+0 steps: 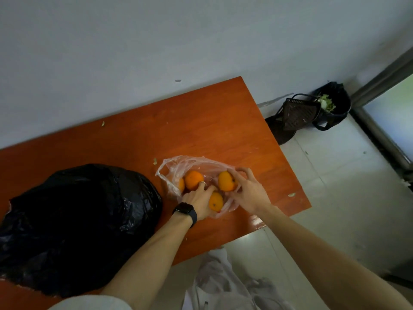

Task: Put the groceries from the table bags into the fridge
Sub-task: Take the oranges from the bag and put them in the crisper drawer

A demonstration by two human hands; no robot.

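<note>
- big black plastic bag [78, 220] slumped on the left of the reddish wood surface [201, 121]
- clear plastic bag [178, 163] lies open just right of it, oranges inside
- left hand [197, 203], smartwatch [185, 210] on the wrist, reaches into the bag; grip is loose, fingers stretched out onto the back orange [194, 180], and the near orange [215, 201] sits against its thumb side
- right hand [248, 193] has its grip wrapped around the right orange [226, 181], still within the bag
- far right, on the floor, a trash bin [335, 104] with green scraps
</note>
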